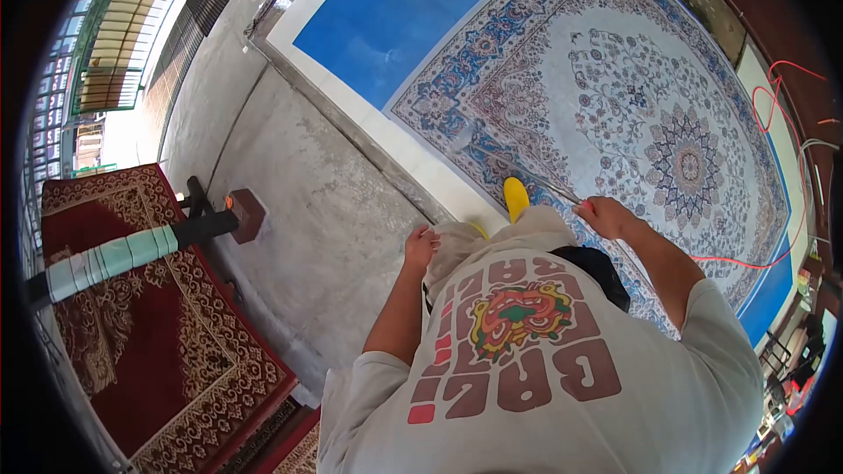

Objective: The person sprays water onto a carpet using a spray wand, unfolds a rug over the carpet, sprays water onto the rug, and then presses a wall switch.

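"Blue and wine-red arabesques fill the border of that rug (615,79), don't they? Where does it lie?"

"Flat on the blue floor (386,9), its pale field full of curling vines around a petalled medallion (689,162). A white strip (329,88) runs along the floor's left edge, with rough grey concrete (290,149) beyond."

"And the right hand (606,215)?"

"Its fingers are closed around a thin wand (549,186), which slants over the rug's border towards the left corner. A glossy red hose (746,263) curves over the rug's right side."

"The left hand (422,247)?"

"Near the left thigh, fingers loosely curled. I can't tell whether they pinch anything."

"What's on the feet?"

"A smooth yellow boot (515,197) shows at the rug's near edge. Above it are beige trousers (457,250) and a pale cotton shirt (527,421) with a printed face and block letters."

"Anything to the left?"

"A dark red carpet (132,369) with cream scrollwork, and over it a black post (206,228) wrapped in pale green, with a brown, angular block (246,215) at its end."
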The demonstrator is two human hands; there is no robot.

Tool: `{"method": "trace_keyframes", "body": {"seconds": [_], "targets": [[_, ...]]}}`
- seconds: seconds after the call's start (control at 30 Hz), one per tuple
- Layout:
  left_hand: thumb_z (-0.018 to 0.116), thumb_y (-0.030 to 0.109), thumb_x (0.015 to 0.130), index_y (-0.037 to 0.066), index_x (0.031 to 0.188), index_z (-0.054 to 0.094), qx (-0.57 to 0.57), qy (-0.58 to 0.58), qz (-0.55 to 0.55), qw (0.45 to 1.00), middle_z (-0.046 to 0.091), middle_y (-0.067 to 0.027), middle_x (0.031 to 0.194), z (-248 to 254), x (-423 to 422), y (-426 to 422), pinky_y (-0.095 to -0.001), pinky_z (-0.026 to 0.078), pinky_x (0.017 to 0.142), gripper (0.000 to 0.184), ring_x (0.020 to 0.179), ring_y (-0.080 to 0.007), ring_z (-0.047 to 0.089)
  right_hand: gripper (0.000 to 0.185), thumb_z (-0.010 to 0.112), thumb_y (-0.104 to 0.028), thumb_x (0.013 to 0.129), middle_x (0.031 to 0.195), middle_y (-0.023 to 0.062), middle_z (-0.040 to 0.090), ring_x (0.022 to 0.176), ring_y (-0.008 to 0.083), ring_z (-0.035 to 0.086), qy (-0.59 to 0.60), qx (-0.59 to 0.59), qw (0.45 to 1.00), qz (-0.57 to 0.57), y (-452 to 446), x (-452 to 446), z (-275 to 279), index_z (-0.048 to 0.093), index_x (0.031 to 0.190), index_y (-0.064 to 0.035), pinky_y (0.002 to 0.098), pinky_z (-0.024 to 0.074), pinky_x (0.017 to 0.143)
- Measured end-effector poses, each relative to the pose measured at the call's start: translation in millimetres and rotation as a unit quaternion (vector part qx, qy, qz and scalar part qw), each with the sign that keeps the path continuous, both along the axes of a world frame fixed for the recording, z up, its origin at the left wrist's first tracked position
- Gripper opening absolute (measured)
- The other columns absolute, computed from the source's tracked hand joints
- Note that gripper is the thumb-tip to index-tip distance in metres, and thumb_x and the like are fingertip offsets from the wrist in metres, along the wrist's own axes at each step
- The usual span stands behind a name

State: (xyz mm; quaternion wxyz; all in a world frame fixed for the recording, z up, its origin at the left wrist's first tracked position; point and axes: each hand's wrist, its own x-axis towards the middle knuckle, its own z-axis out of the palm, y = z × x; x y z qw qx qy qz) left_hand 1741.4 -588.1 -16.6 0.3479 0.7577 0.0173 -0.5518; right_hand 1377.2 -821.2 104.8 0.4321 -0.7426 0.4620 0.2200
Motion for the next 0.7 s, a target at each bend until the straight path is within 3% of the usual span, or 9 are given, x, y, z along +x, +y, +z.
{"method": "trace_keyframes", "body": {"seconds": [0.27, 0.37, 0.5, 0.57, 0.63, 0.7], "targets": [[0.053, 0.019, 0.087, 0.006, 0.121, 0.047, -0.004, 0.05, -0.082, 0.995, 0.062, -0.0057, 0.086, -36.0, 114.3, -94.3, -0.0265, 0.045, 0.057, 0.037, 0.068, -0.0135, 0.057, 0.058, 0.043, -0.053, 0.089, 0.086, 0.0251, 0.062, 0.086, 0.04, 0.06, 0.041, -0.001, 0.999, -0.033, -38.4, 114.1, 11.3, 0.06, 0.09, 0.0025, 0.0432, 0.0461, 0.076], [0.053, 0.02, 0.087, 0.007, 0.12, 0.048, -0.005, 0.05, -0.113, 0.992, 0.062, -0.0053, 0.086, -69.3, 182.3, -110.9, -0.0265, 0.045, 0.056, 0.036, 0.068, -0.0133, 0.057, 0.058, 0.043, -0.053, 0.089, 0.086, 0.025, 0.062, 0.086, 0.0401, 0.06, 0.047, -0.006, 0.998, -0.05, -41.3, 170.2, 8.4, 0.06, 0.089, 0.0025, 0.0434, 0.0462, 0.076], [0.056, 0.018, 0.085, 0.009, 0.123, 0.048, -0.015, 0.071, -0.135, 0.988, 0.062, -0.0058, 0.086, -66.6, 293.7, -134.2, -0.0269, 0.045, 0.057, 0.04, 0.07, -0.0133, 0.057, 0.06, 0.043, -0.055, 0.088, 0.085, 0.0253, 0.062, 0.085, 0.0408, 0.06, 0.047, -0.013, 0.996, -0.073, -42.6, 246.0, 13.6, 0.061, 0.087, 0.0022, 0.0443, 0.0464, 0.075], [0.055, 0.015, 0.085, 0.002, 0.12, 0.049, -0.003, 0.041, -0.138, 0.99, 0.062, -0.0101, 0.087, -59.4, 343.9, -140.3, -0.0277, 0.044, 0.052, 0.038, 0.065, -0.0162, 0.057, 0.06, 0.042, -0.055, 0.088, 0.085, 0.0256, 0.062, 0.085, 0.0404, 0.06, 0.046, -0.008, 0.996, -0.079, -48.6, 282.3, 24.8, 0.06, 0.088, 0.0023, 0.0441, 0.0464, 0.075], [0.055, 0.012, 0.084, 0.005, 0.112, 0.053, -0.02, 0.135, -0.068, 0.988, 0.061, -0.0085, 0.083, -125.2, 420.7, -130.2, -0.0284, 0.043, 0.05, 0.029, 0.064, -0.0156, 0.056, 0.059, 0.043, -0.054, 0.088, 0.086, 0.0255, 0.062, 0.085, 0.0404, 0.06, 0.056, 0.001, 0.994, -0.097, -57.6, 316.6, 40.7, 0.06, 0.088, 0.0022, 0.044, 0.0462, 0.075], [0.05, 0.015, 0.088, 0.011, 0.101, 0.055, -0.064, 0.203, -0.096, 0.972, 0.06, -0.0067, 0.079, -148.5, 484.2, -121.4, -0.0283, 0.04, 0.048, 0.015, 0.062, -0.0154, 0.055, 0.059, 0.043, -0.054, 0.088, 0.086, 0.0255, 0.062, 0.085, 0.0403, 0.059, 0.063, 0.013, 0.992, -0.108, -56.6, 335.6, 45.0, 0.06, 0.089, 0.0021, 0.0439, 0.046, 0.075]]}}
